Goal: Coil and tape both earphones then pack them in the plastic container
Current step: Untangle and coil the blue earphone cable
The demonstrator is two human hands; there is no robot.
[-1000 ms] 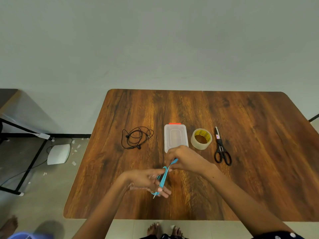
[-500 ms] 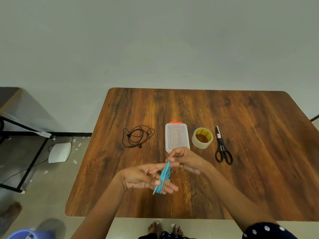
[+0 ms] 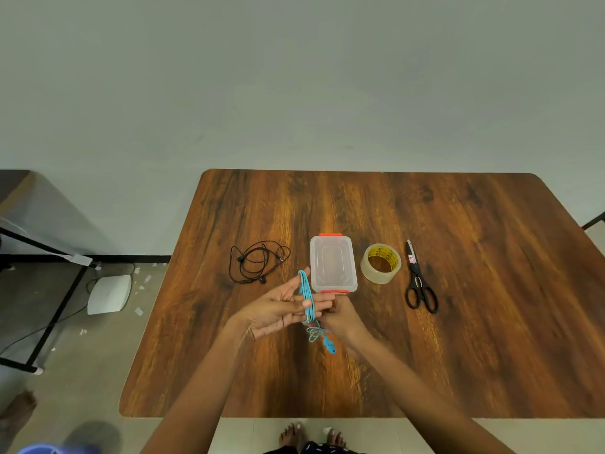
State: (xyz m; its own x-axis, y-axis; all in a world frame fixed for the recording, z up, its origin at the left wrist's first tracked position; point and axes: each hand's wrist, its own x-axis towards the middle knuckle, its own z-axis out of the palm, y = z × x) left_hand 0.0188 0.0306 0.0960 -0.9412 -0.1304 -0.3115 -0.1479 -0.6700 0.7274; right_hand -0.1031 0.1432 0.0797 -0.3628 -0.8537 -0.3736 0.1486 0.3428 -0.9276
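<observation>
- Turquoise cord of the blue earphones (image 3: 307,294) is running in several tight loops across the fingers of the left hand (image 3: 278,309), which is lying flat and spread, palm up, just in front of the plastic container (image 3: 333,264).
- The right hand (image 3: 340,317) is sitting right of the loops with its fingers curled in; whether it is pinching the cord cannot be told.
- A loose tail with the earbuds is dangling below the loops, over the worktop (image 3: 458,322).
- The container, clear with orange clips, is lying with its lid on.
- The black earphones (image 3: 258,264) are lying in a loose tangle left of the container.
- The tape roll (image 3: 380,268) is sitting just right of the container, and the scissors (image 3: 419,283) are lying further right.
</observation>
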